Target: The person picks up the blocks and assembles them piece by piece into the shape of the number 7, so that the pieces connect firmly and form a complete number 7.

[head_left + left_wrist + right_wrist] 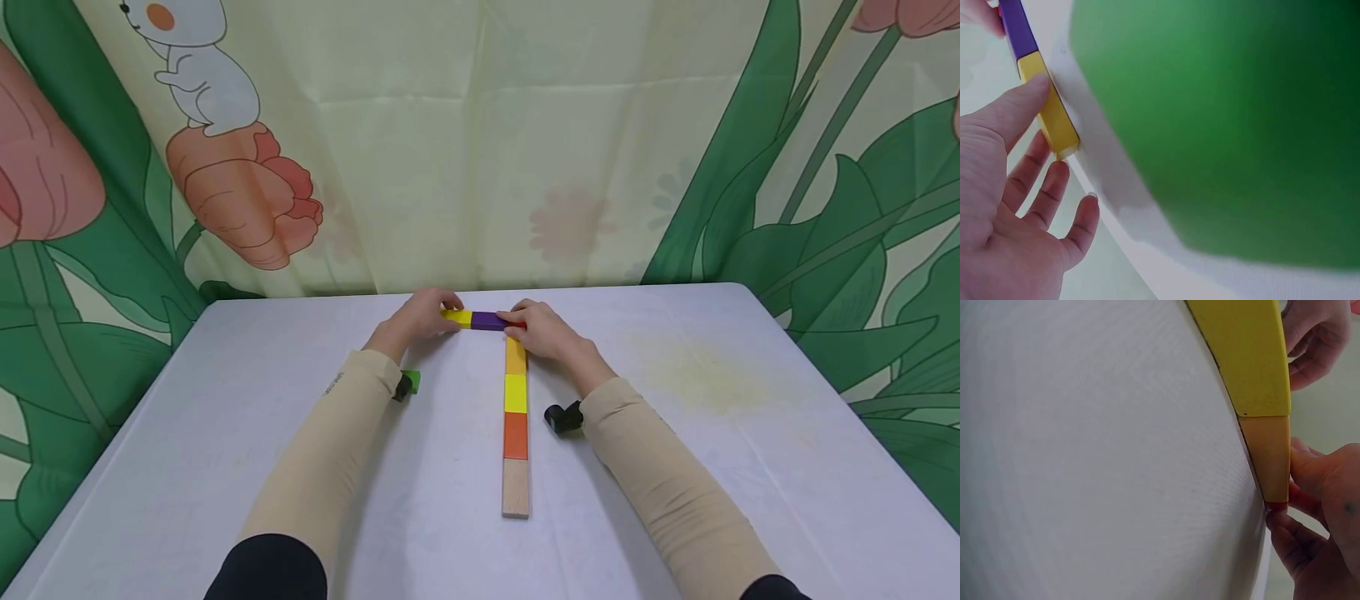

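At the far side of the table, my left hand [422, 318] pinches a yellow block [1060, 122] between its thumb and fingers, the other fingers loosely bent. A purple block [487, 321] lies end to end with it. My right hand [551, 333] grips a red block [1276, 505] at the purple one's right end, mostly hidden by the fingers. From this corner a straight column runs toward me: a light orange block [515, 356], a second yellow block [515, 393], an orange-red block [515, 436] and a plain wood block [515, 489].
A green block [413, 382] sits by the left wrist and fills much of the left wrist view. The white-covered table [187, 467] ends at a printed curtain [480, 167] just beyond the hands. Black wrist cameras [562, 418] hang under both sleeves.
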The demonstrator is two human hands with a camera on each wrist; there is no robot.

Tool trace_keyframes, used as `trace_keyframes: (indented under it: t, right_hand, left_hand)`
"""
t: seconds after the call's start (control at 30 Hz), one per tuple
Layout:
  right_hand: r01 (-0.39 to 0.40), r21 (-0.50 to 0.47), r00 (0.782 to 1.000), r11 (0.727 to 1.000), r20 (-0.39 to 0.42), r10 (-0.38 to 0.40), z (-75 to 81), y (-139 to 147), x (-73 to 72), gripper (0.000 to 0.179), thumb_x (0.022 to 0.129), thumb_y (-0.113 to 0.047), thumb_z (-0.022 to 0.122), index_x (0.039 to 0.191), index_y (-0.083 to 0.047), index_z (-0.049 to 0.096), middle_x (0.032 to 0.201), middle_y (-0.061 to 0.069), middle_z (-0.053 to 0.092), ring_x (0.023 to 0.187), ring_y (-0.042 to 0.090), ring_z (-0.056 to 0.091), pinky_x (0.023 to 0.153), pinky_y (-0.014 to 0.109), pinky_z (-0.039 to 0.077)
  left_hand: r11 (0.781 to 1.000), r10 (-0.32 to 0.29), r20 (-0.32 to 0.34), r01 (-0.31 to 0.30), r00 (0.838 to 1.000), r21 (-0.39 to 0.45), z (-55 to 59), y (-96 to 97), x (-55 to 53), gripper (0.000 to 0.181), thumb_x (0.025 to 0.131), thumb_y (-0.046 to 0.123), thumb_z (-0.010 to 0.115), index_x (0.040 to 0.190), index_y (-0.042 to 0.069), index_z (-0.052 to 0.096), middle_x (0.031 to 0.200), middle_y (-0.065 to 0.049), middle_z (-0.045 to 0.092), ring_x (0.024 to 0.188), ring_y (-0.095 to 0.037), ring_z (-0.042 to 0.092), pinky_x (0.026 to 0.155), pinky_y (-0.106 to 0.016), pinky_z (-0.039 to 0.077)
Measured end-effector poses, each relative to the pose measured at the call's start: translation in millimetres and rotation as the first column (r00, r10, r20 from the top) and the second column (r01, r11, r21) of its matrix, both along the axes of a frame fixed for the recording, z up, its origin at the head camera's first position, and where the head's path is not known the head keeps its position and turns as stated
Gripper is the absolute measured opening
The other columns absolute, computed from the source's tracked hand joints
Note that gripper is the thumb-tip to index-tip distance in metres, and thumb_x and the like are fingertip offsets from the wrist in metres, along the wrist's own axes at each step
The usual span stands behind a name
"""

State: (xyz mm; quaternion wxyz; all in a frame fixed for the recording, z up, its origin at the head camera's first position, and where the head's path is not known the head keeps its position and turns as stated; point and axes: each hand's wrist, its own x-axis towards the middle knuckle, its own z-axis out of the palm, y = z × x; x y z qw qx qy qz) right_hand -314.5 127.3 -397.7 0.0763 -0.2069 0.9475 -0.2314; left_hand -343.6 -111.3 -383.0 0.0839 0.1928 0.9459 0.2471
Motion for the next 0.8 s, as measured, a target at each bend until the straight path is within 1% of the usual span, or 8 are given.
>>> trace_keyframes:
  t: [0.2,0.33,0.5,0.67,0.8]
  right_hand:
    - [-0.011,0.001,1.0,1.0,-0.015,0.011,-0.2,0,0.2,0.043,0.104,-0.018,0.058,0.146,-0.014,0.054,0.141,0.018,0.052,0.128,0.035,0.048,0.111,0.046,0.038]
    - [-0.007,0.001,1.0,1.0,-0.015,0.007,-1.1,-1,-0.1,0.043,0.104,-0.018,0.058,0.146,-0.015,0.054,0.141,0.018,0.052,0.129,0.035,0.048,0.111,0.045,0.038]
    - [-0.005,-0.007,1.0,1.0,-0.008,0.005,-1.7,-1,-0.3,0.043,0.104,-0.018,0.058,0.147,-0.015,0.054,0.141,0.018,0.051,0.128,0.035,0.048,0.111,0.046,0.038]
    - [-0.014,-0.009,1.0,1.0,-0.021,0.014,-1.5,-1,0.2,0.043,0.104,-0.017,0.058,0.146,-0.013,0.053,0.141,0.019,0.052,0.128,0.036,0.048,0.111,0.046,0.038]
    - [-0.027,-0.01,0.999,1.0,-0.033,0.026,-1.8,0,-0.5,0.043,0.104,-0.016,0.057,0.146,-0.011,0.053,0.141,0.02,0.052,0.128,0.036,0.048,0.111,0.047,0.036]
  left_hand:
    - [1.0,0.019,0.023,-0.019,1.0,-0.006,3.9,-7.3,3.8,0.039,0.092,0.013,0.075,0.129,0.006,0.067,0.127,-0.014,0.061,0.113,-0.029,0.053,0.102,-0.04,0.042]
    - [1.0,0.017,0.027,-0.018,0.999,0.022,9.0,-14.2,8.4,0.041,0.093,0.013,0.073,0.132,0.005,0.065,0.132,-0.017,0.059,0.118,-0.033,0.051,0.104,-0.043,0.041]
    - [0.999,-0.013,0.013,0.012,1.0,0.034,15.8,-23.4,14.6,0.042,0.093,0.014,0.072,0.133,0.003,0.063,0.132,-0.019,0.059,0.122,-0.038,0.05,0.105,-0.045,0.041]
    - [0.998,-0.04,-0.012,0.041,0.999,0.048,22.1,-29.9,20.5,0.044,0.092,0.015,0.073,0.133,0.002,0.063,0.131,-0.018,0.06,0.12,-0.037,0.051,0.104,-0.045,0.042]
    - [0.996,-0.062,-0.041,0.065,0.997,0.066,24.8,-34.4,25.7,0.044,0.092,0.015,0.075,0.131,0.0,0.064,0.131,-0.018,0.061,0.119,-0.036,0.052,0.103,-0.046,0.042]
